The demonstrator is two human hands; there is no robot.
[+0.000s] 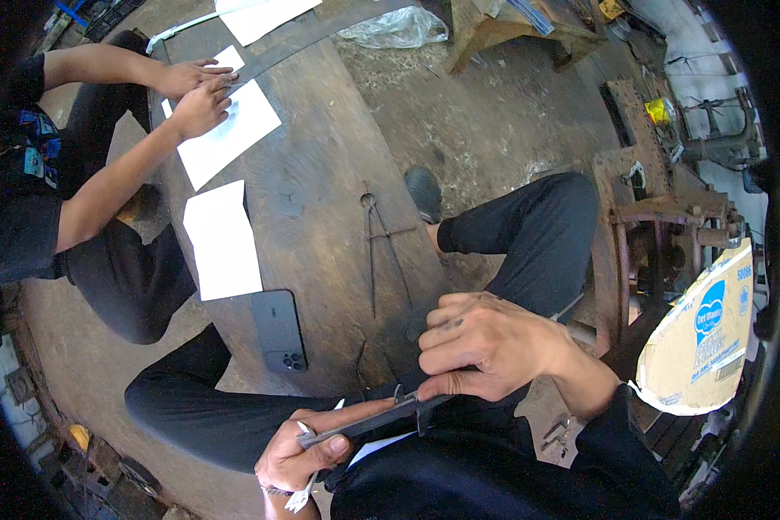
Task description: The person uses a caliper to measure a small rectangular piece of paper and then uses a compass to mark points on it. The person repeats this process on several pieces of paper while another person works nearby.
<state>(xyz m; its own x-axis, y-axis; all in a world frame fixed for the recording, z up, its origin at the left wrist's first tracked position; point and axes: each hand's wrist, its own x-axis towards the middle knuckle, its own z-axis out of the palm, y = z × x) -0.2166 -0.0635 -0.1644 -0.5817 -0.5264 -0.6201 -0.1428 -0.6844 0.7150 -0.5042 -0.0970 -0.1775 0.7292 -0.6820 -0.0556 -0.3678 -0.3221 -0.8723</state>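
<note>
My left hand is closed round one end of a dark metal caliper held across my lap. My right hand pinches the same tool farther right, just beyond its small jaws. A thin end of it sticks out past my right wrist. Torn-looking white strips poke out around my left hand; what they belong to is hidden. Part of a white sheet shows under the caliper. On the dark tabletop ahead lie a pair of dividers and a black phone.
Across the tabletop at left, another person's hands press on a white sheet. A creased paper lies nearer. To the right stand a rusty metal frame and a cut cardboard piece. A clear plastic bag lies beyond.
</note>
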